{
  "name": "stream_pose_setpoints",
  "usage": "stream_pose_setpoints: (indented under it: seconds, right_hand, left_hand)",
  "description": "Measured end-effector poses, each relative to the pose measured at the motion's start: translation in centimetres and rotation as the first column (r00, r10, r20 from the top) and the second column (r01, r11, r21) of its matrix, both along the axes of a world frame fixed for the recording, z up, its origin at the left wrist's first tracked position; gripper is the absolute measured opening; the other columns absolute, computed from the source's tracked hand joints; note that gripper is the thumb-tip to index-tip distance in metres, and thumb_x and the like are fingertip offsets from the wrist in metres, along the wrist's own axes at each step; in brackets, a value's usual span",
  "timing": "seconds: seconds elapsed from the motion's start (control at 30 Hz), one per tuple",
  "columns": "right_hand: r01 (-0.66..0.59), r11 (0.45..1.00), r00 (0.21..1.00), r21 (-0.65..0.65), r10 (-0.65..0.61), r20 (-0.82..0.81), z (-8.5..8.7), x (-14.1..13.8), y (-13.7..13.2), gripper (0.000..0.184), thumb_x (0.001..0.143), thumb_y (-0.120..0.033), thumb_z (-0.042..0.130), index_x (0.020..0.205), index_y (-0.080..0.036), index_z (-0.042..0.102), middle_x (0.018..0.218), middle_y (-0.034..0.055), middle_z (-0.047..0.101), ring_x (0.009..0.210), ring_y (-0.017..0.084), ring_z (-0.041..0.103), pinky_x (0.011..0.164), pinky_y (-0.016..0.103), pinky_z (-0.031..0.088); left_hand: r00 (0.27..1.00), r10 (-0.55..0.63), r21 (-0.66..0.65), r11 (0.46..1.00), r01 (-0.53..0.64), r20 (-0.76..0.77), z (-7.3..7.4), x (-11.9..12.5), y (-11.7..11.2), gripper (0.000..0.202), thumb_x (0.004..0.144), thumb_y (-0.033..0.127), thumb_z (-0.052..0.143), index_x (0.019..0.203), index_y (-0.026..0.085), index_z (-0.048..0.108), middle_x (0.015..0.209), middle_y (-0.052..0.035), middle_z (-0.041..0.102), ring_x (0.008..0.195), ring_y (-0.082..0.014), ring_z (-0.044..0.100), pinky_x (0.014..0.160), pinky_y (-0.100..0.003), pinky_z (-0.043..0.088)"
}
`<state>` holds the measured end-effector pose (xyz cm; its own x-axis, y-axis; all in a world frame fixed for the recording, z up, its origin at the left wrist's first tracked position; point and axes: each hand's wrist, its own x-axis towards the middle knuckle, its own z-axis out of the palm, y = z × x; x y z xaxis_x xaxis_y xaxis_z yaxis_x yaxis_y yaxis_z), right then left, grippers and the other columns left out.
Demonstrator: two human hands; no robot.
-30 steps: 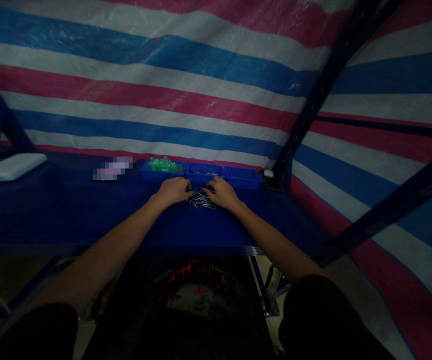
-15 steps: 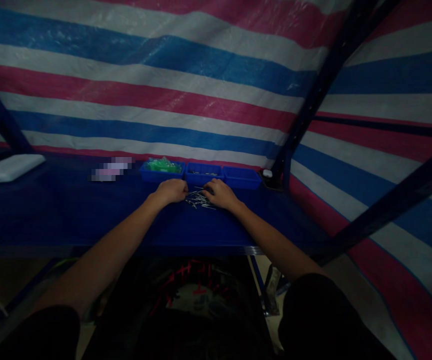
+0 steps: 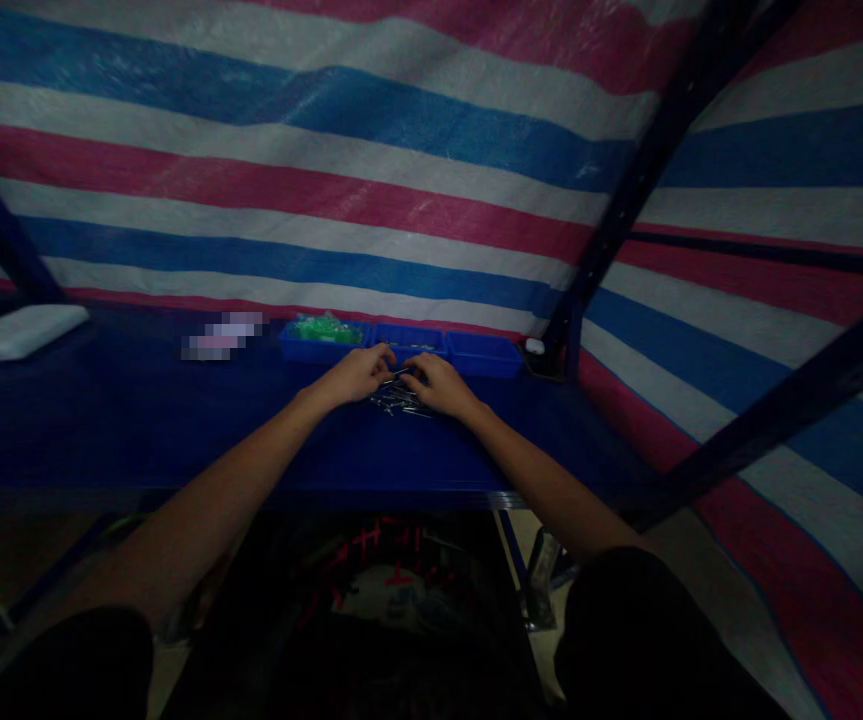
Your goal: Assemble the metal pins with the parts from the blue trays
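Note:
A small heap of thin metal pins (image 3: 395, 402) lies on the dark blue table (image 3: 138, 420). My left hand (image 3: 356, 375) is raised a little over the heap's far left side, fingers curled together in a pinch. My right hand (image 3: 438, 385) rests at the heap's right side with its fingers bent down onto the pins. The fingertips of both hands nearly meet above the heap. What either hand pinches is too small and dark to make out.
Three blue trays stand in a row just behind the hands: the left tray (image 3: 322, 340) holds green parts, the middle tray (image 3: 410, 340) and the right tray (image 3: 485, 355) look dark inside. A white flat object (image 3: 18, 332) lies far left. A dark post (image 3: 562, 340) rises at right.
My left hand has lifted and moved right and forward, so its fingertips now nearly meet those of my right hand over the pins. My right hand has hardly shifted.

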<state>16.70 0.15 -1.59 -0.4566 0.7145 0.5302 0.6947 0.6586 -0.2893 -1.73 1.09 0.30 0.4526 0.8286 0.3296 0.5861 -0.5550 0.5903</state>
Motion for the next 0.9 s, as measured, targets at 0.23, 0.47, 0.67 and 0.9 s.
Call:
stream_pose_setpoints:
  seconds: [0.23,0.47,0.67,0.9]
  right_hand:
    - [-0.004,0.990,0.895,-0.140,-0.059,-0.442,-0.1,-1.3,-0.1,0.031,0.081,-0.038,0.049,0.103,-0.017,0.047,0.065,-0.0031,0.051,0.059,0.012,0.050,0.058,0.024,0.039]
    - [-0.011,1.000,0.970,-0.005,0.009,-0.244,-0.1,-1.8,-1.3,0.024,0.083,-0.032,0.046,0.103,-0.017,0.045,0.080,0.0027,0.058,0.067,0.014,0.054,0.062,0.025,0.039]
    - [0.146,0.984,0.985,0.105,-0.134,-0.107,0.3,-1.9,-2.0,0.017,0.087,-0.026,0.039,0.099,-0.017,0.048,0.085,0.0057,0.061,0.074,0.016,0.056,0.066,0.026,0.038]
    - [0.320,0.936,0.944,0.146,-0.327,0.030,0.9,-1.9,-2.5,0.024,0.092,-0.027,0.028,0.087,-0.019,0.050,0.087,0.0054,0.063,0.077,0.016,0.057,0.063,0.025,0.035]
  left_hand:
    - [0.788,0.061,-0.262,0.956,0.129,0.612,0.3,2.1,-1.0,0.018,0.071,0.008,0.056,0.087,0.015,0.055,0.070,0.0007,0.058,0.065,-0.0095,0.056,0.067,-0.024,0.045]
    - [0.614,0.212,-0.463,0.841,0.282,0.760,0.7,2.4,-1.7,0.013,0.071,0.005,0.056,0.075,0.015,0.049,0.070,0.0010,0.056,0.067,-0.0086,0.057,0.067,-0.023,0.045]
    - [0.656,0.155,-0.407,0.878,0.252,0.739,0.4,2.5,-1.7,0.012,0.070,0.012,0.060,0.073,0.016,0.049,0.071,0.0015,0.055,0.068,-0.0092,0.055,0.066,-0.024,0.044]
    - [0.747,0.173,-0.339,0.938,0.074,0.641,0.2,2.6,-1.3,0.011,0.069,0.023,0.061,0.075,0.016,0.054,0.072,-0.0002,0.058,0.069,-0.0125,0.055,0.066,-0.027,0.043]
